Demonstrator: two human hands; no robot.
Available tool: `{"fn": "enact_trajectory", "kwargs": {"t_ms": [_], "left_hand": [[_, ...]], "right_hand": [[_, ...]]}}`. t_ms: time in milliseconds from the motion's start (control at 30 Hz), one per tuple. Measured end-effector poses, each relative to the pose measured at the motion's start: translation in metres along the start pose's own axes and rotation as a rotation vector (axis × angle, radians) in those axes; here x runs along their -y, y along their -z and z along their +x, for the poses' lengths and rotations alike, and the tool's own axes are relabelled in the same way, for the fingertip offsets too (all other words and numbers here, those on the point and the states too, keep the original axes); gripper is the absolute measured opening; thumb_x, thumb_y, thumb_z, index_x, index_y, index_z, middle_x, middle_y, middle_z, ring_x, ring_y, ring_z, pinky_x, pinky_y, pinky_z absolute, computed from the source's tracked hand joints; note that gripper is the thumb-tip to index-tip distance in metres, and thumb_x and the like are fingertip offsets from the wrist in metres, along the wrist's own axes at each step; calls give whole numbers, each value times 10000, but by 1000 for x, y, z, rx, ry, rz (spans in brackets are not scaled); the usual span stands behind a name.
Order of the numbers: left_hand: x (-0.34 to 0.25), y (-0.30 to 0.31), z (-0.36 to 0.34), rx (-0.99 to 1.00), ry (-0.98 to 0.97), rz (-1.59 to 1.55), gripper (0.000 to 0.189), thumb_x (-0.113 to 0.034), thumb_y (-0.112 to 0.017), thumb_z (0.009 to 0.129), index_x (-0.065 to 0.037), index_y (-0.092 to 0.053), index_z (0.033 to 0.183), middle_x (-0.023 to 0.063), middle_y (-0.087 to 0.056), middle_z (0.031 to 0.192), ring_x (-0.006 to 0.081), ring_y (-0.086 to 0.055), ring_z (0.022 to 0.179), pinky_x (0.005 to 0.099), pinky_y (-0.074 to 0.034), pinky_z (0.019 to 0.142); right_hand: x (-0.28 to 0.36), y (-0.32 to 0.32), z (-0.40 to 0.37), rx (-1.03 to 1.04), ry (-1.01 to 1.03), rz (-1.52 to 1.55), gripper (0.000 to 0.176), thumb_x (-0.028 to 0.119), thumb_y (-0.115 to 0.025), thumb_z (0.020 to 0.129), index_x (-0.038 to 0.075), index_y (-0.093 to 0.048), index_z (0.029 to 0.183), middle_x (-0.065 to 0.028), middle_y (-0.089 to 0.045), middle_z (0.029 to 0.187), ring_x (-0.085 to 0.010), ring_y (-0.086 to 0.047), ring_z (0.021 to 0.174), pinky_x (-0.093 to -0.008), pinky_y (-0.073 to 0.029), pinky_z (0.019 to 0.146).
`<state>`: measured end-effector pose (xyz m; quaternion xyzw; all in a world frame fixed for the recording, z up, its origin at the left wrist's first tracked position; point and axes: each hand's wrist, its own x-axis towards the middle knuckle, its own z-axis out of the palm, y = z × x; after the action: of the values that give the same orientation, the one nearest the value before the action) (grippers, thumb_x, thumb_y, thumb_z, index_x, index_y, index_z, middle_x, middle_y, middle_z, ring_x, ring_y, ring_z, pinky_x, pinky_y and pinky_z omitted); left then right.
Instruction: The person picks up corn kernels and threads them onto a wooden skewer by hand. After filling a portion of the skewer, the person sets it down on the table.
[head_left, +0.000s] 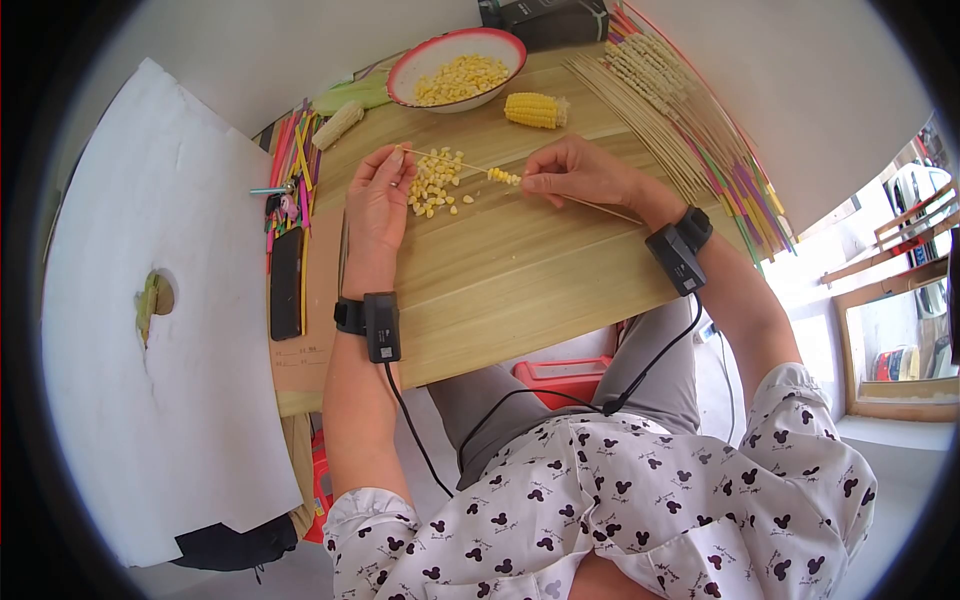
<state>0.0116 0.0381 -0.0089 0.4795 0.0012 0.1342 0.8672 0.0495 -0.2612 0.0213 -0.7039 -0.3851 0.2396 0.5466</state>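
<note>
A thin wooden skewer (pixel 455 161) runs between my two hands above the table, with several yellow corn kernels (pixel 504 177) threaded on it. My left hand (pixel 381 187) pinches the skewer's left end between thumb and fingertips. Right beside the threaded kernels, my right hand (pixel 579 173) is closed on the skewer, whose other end sticks out under the wrist. Loose corn kernels (pixel 433 184) lie on the table just right of my left hand. Beyond my hands are a red-rimmed bowl (pixel 398 72) of kernels and a partly stripped corn cob (pixel 532 110).
A bare cob (pixel 338 125) and green husk (pixel 352 95) lie at the back left. Along the left edge are coloured sticks and a black phone (pixel 287 284). Bare skewers (pixel 640 125) and kernel-filled skewers (pixel 650 72) lie at the right. Cables hang from both wrist devices.
</note>
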Motion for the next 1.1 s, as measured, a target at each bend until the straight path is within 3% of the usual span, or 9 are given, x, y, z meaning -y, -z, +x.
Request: {"fn": "enact_trajectory", "kwargs": {"t_ms": [567, 633, 1100], "left_hand": [[-3, 2, 2, 11, 106, -151, 202, -91, -650, 921, 18, -629, 1089, 142, -654, 1072, 147, -624, 891, 296, -540, 815], [-5, -1, 0, 19, 122, -145, 274, -99, -664, 913, 59, -591, 1124, 72, -638, 951, 130, -612, 854, 277, -530, 808], [-4, 5, 0, 37, 218, -197, 262, -77, -654, 913, 66, -589, 1123, 123, -640, 1028, 169, -613, 896, 306, -530, 808]], "right_hand": [[1, 0, 0, -8, 9, 19, 209, 193, -615, 951, 23, -667, 842, 46, -539, 584, -34, -466, 598, -209, -396, 606], [-3, 1, 1, -1, 23, 8, 222, 235, -628, 956, 32, -677, 880, 53, -521, 596, -28, -462, 600, -214, -376, 589], [-6, 4, 0, -8, -11, -29, 215, 222, -629, 953, 29, -678, 872, 51, -514, 595, -32, -463, 593, -216, -375, 579]]}}
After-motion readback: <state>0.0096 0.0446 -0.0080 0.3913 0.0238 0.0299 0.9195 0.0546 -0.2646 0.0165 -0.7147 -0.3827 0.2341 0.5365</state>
